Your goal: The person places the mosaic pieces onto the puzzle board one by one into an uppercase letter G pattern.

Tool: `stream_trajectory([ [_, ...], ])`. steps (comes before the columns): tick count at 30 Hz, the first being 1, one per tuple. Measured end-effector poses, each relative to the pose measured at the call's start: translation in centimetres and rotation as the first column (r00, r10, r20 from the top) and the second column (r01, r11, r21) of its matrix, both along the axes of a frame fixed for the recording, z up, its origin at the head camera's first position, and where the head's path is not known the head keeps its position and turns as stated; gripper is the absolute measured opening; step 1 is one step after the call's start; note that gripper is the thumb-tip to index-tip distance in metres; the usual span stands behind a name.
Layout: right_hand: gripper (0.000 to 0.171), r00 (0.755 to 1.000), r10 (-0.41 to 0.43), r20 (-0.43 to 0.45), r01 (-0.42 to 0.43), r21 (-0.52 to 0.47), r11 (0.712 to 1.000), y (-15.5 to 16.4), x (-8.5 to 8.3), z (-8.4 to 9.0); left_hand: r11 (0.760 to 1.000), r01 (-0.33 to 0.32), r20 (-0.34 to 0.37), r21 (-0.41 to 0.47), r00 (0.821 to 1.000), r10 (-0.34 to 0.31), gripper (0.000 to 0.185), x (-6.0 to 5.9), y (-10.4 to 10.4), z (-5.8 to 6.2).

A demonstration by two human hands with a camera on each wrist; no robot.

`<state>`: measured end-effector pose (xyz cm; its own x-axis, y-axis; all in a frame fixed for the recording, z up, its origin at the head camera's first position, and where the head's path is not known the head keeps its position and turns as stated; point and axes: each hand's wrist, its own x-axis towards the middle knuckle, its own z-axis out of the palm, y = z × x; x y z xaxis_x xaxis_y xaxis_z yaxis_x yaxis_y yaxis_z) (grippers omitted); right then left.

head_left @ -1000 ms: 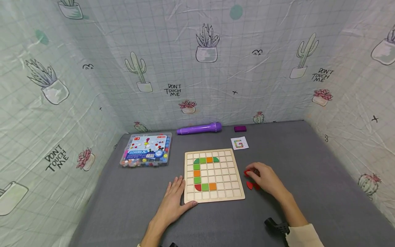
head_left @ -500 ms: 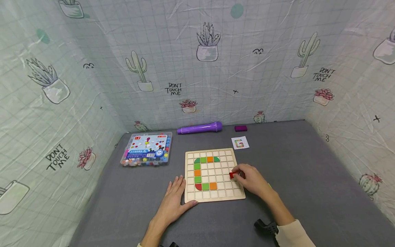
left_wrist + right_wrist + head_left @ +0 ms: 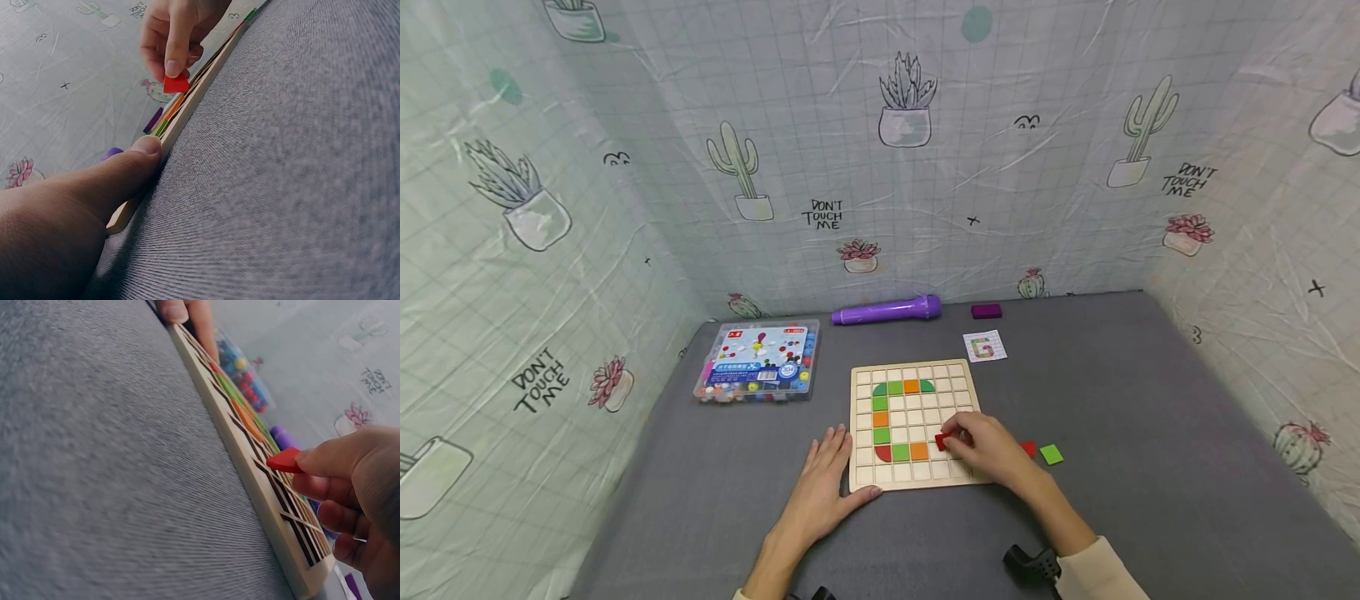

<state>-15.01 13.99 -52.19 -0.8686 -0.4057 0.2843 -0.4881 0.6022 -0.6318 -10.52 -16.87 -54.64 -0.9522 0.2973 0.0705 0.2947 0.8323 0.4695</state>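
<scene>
A wooden grid board (image 3: 958,375) lies on the grey table, with green, orange and red tiles forming a C shape at its left. My right hand (image 3: 983,446) pinches a red tile (image 3: 942,442) just above the board's lower middle, beside the orange tile (image 3: 918,451). The same red tile (image 3: 176,83) (image 3: 285,460) shows between thumb and fingertip in both wrist views. My left hand (image 3: 822,486) lies flat on the table, its thumb (image 3: 134,161) pressed against the board's near left corner (image 3: 128,214).
A loose red tile (image 3: 1028,449) and a green tile (image 3: 1051,454) lie right of the board. Behind it are a small pattern card (image 3: 984,347), a purple pen (image 3: 886,311), a purple block (image 3: 986,311) and a clear box of beads (image 3: 758,362). Cactus-print sheets wall three sides.
My right hand picked a red tile from the pile at the right and carried it left over the board, uncovering the loose red and green tiles. The left hand stayed put.
</scene>
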Motion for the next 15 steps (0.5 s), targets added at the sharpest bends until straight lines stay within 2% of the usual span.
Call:
stream_trajectory([
  [11, 0.009, 0.994, 0.047, -0.095, -0.044, 0.033, 0.998, -0.66, 0.39, -0.67, 1.0, -0.001, 0.002, -0.002, 1.0, 0.001, 0.1, 0.0, 0.04, 0.02],
  [15, 0.008, 0.993, 0.053, -0.102, -0.047, 0.059, 0.997, -0.63, 0.43, -0.73, 1.0, -0.002, 0.005, -0.002, 1.0, 0.002, 0.1, 0.01, 0.06, 0.06],
])
